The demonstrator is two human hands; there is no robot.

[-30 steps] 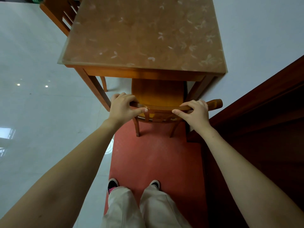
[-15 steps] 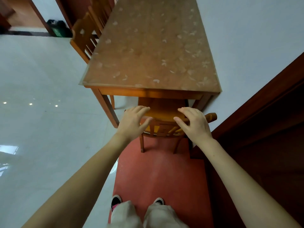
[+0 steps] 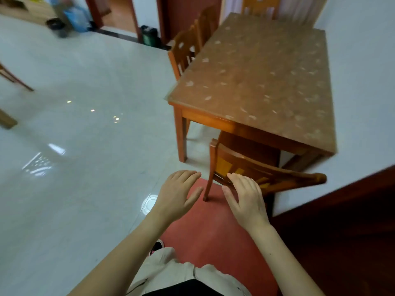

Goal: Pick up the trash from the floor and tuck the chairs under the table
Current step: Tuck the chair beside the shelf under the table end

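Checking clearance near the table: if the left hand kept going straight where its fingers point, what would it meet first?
Probably the tucked chair's near upright; the left hand is open just short of it. Depth is uncertain.

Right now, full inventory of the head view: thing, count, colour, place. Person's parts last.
table: 1, orange-brown wood with speckled brown top, right of centre against the white wall
near chair: 1, orange-brown wood, seat under the table's near end, back facing the person
side chairs: 2, orange-brown wood, along the table's left edge
far chair: 1, orange-brown wood, at the table's far end
mat: 1, red, on the floor under the person
bins: 2, one dark green by the doorway, one black farther left
floor: white glossy tile
left hand: 1, open, off the chair
right hand: 1, open, fingers at the chair back
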